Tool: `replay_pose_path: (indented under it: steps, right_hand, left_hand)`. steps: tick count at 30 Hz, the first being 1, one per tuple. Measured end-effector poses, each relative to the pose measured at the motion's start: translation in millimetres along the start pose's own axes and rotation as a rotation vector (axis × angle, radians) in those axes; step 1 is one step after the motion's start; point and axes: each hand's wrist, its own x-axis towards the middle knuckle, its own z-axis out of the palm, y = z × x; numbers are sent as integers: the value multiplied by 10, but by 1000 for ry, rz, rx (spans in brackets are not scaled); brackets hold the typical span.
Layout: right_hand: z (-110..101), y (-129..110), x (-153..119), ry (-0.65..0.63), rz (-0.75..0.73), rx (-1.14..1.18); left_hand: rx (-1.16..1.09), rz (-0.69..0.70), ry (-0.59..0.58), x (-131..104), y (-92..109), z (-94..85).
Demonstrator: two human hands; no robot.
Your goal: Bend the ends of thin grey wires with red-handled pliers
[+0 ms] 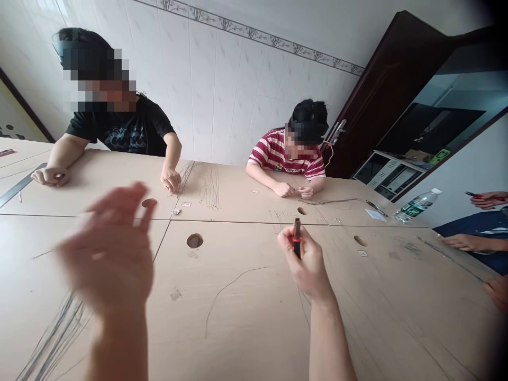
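My left hand [113,254] is raised above the table at the left, blurred by motion. Its fingers are stretched out and it holds nothing I can see. Below its wrist lies a bundle of thin dark cords [55,333]. My right hand [305,259] is closed around a slim black tool with a red band [297,241], held upright with a flat metallic tip at the top; its exact kind is unclear. A single thin cord [222,288] curves across the tabletop between my hands. Another cord [304,307] passes by my right wrist.
Across the pale table [238,328] sit two people with cords [210,188] before them. Round holes [194,241] pierce the tabletop. A water bottle [418,205] lies tilted at right, near pens [376,208]. Other people's hands [468,242] rest at the right edge. A steel ruler [18,190] lies far left.
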Motion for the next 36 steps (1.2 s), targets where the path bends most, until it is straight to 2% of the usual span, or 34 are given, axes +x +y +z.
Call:
replay_pose_path:
  steps: [1,2,3,5,8,10,14,16,18,22,24,26,27,29,32,34,36]
  right_hand:
    - [26,-63,-18,-49,-24,24]
    - [46,-116,-35,-88,-41,44]
    - [58,-158,-51,-115,-52,61]
    - [68,-215,-77,-148,-71,86]
    - [65,-254,-97,-169,-95,126]
    - [62,-265,-99,-170,-101,149]
    - [59,-270,-88,-135,-111,139]
    - [65,-267,-81,-128,-113,120]
    - [76,-262,-78,-128,-100,107]
    - [108,-259,-84,-153,-64,128]
    - [126,-269,-93,-164,-61,143]
    - [147,-285,-104,-180,-63,151]
    - [158,-295,-111,-190,-65,153]
    - [179,-315,-125,-214,-76,159]
    - [196,-343,-146,-247,-105,165]
    - [195,-360,-159,-270,-134,163]
    - [185,-378,-170,-286,-167,155]
  left_hand:
    - [-128,-43,-91,-55,-76,71]
    - [-159,-154,-226,-112,-164,138]
    - [-130,-285,-378,-169,-258,196]
    - [-84,-445,-662,-270,-440,277]
    - [-95,-579,-1063,-371,-625,330]
    - [-172,-665,-1299,-412,-669,353]
    - [-382,-957,-1677,-515,-628,402]
    - [-491,-1050,-1763,-584,-593,391]
    - [-554,-1014,-1700,-639,-565,329]
    - [-562,-859,-1430,-625,-461,129]
    - [-506,-792,-1136,-558,-345,77]
    - [-373,-682,-697,-476,-201,95]
    - [-309,-631,-518,-434,-134,126]
    - [-268,-543,-288,-361,-41,210]
    - [-364,-404,-176,-284,-57,324]
    - [-448,-357,-194,-254,-155,368]
    - [-498,-367,-201,-240,-282,395]
